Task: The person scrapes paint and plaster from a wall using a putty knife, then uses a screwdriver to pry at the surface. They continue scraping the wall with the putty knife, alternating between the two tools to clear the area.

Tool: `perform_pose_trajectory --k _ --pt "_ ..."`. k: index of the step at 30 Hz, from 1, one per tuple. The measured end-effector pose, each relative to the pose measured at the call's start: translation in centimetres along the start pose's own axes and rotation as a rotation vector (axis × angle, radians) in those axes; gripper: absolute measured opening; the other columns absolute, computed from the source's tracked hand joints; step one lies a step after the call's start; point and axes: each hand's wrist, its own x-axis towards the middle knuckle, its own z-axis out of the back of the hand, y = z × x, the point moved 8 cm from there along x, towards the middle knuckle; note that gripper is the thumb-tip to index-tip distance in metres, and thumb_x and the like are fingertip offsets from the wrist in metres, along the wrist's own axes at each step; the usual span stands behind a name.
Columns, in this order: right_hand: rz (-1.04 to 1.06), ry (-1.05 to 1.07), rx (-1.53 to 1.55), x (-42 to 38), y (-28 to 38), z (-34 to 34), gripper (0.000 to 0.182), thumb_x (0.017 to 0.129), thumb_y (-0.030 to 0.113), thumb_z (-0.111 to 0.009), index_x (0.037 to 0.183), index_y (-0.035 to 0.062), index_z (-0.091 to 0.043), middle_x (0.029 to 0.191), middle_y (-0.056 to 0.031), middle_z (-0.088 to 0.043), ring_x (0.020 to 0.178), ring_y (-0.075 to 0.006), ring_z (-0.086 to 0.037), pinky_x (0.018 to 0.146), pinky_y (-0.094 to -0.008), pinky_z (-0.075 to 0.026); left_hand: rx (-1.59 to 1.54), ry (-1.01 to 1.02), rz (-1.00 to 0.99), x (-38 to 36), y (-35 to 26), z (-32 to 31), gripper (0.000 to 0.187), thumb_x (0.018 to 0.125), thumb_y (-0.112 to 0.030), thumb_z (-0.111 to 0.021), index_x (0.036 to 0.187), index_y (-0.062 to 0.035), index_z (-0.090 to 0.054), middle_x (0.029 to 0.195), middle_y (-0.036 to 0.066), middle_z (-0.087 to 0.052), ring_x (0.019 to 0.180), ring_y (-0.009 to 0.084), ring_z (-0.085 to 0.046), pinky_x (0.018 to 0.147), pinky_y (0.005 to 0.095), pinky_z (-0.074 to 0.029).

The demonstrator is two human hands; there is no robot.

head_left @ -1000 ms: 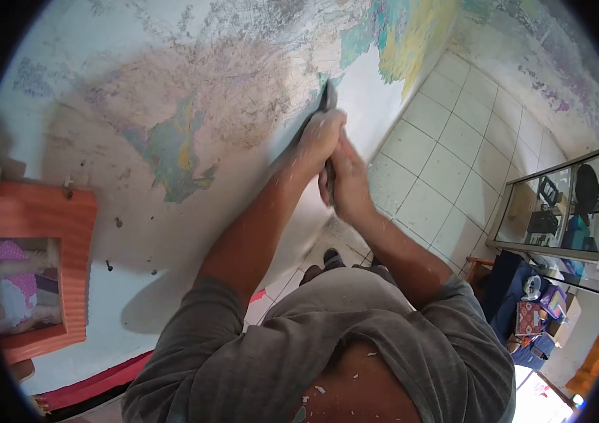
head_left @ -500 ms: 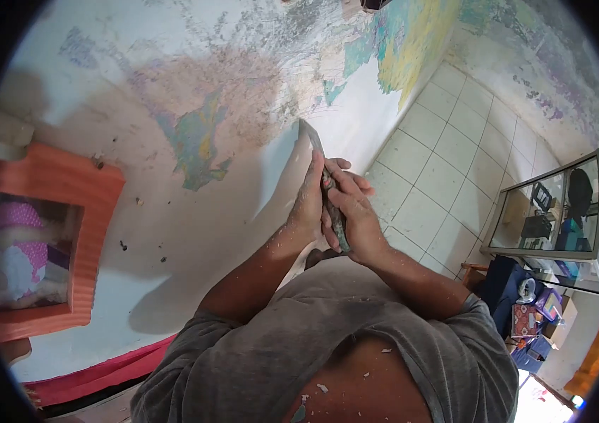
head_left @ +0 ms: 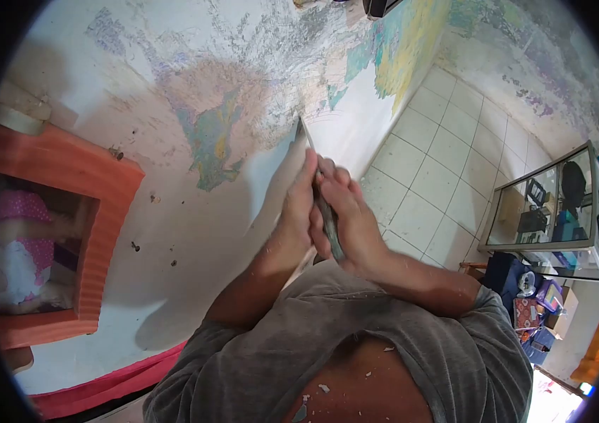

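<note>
A long narrow tool (head_left: 330, 229) with a thin metal blade is held between both hands in front of the chest. Its blade tip points up at the wall (head_left: 271, 84), where paint has peeled in green, yellow and purple patches. My left hand (head_left: 301, 211) wraps the tool from the left side, thumb up along it. From the right, my right hand (head_left: 349, 211) closes around the same tool, fingers bent over its upper part. Whether the tip touches the wall cannot be made out. Pale flakes lie on the forearms and shirt (head_left: 327, 296).
An orange-framed picture (head_left: 119, 190) hangs on the wall at left, above pink cloth (head_left: 116, 377). Right of the hands is a tiled floor (head_left: 412, 166). A glass cabinet (head_left: 546, 204) stands at the right, with boxes and bags beneath.
The view has shifted slightly, so the picture frame and wall patches appear farther right. Both hands still hold the tool, with the right hand's fingers drawn in closer around it.
</note>
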Motion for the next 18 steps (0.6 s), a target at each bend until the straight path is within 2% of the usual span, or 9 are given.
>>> perform_pose_trajectory --k 1,2,4,7,15,18 --pt "-0.027 -0.033 0.039 0.2 -0.3 0.1 0.031 0.103 0.027 -0.038 0.127 0.0093 -0.047 0.066 -0.0056 -0.052 0.036 -0.0173 -0.043 0.032 -0.0281 -0.034 -0.004 -0.003 0.007 -0.1 -0.1 0.0 0.047 0.098 -0.056 -0.044 0.081 -0.0129 -0.049 0.081 0.002 -0.055 0.081 0.0202 -0.058 0.079 0.0386 -0.051" --pt "-0.029 -0.038 0.041 0.3 -0.7 0.4 0.031 0.103 0.027 -0.038 0.127 0.0093 -0.047 0.066 -0.0056 -0.052 0.036 -0.0173 -0.043 0.032 -0.0281 -0.034 -0.008 -0.029 0.029 0.0 -0.3 0.1 0.046 0.099 -0.055 -0.044 0.079 -0.0131 -0.048 0.081 0.002 -0.055 0.082 0.0206 -0.058 0.079 0.0385 -0.051" --pt "-0.017 0.01 0.053 0.8 -1.3 0.4 0.021 0.103 0.029 -0.038 0.104 0.0099 -0.048 0.064 -0.0058 -0.052 0.035 -0.0183 -0.043 0.032 -0.0289 -0.034 -0.007 -0.046 0.049 0.1 -0.6 -0.3 0.046 0.099 -0.054 -0.045 0.077 -0.0132 -0.047 0.081 0.002 -0.056 0.082 0.0209 -0.059 0.078 0.0385 -0.051" --pt "-0.013 -0.035 -0.038 -0.8 -1.3 0.1 0.022 0.103 0.03 -0.039 0.097 0.0103 -0.046 0.064 -0.0056 -0.053 0.035 -0.018 -0.043 0.032 -0.0293 -0.034 -0.023 -0.062 0.064 -0.9 -0.5 -0.7 0.046 0.098 -0.055 -0.046 0.078 -0.013 -0.048 0.08 0.002 -0.056 0.082 0.0213 -0.059 0.078 0.0387 -0.051" --pt "0.055 -0.014 0.001 -0.2 -1.5 -0.1 0.018 0.102 0.028 -0.041 0.098 0.0116 -0.046 0.062 -0.0057 -0.052 0.035 -0.0183 -0.043 0.032 -0.029 -0.034 0.041 -0.143 0.046 -0.7 -0.7 0.2 0.048 0.096 -0.056 -0.049 0.079 -0.0111 -0.05 0.08 0.004 -0.057 0.082 0.0214 -0.06 0.078 0.0382 -0.051" --pt "0.107 -0.015 -0.002 0.3 -0.8 -0.4 0.017 0.102 0.028 -0.042 0.101 0.0112 -0.045 0.063 -0.0058 -0.053 0.035 -0.0181 -0.043 0.032 -0.0285 -0.034 0.028 -0.083 0.113 -1.5 -0.2 0.0 0.048 0.096 -0.055 -0.051 0.078 -0.0104 -0.05 0.081 0.004 -0.058 0.083 0.0216 -0.06 0.079 0.0378 -0.052"
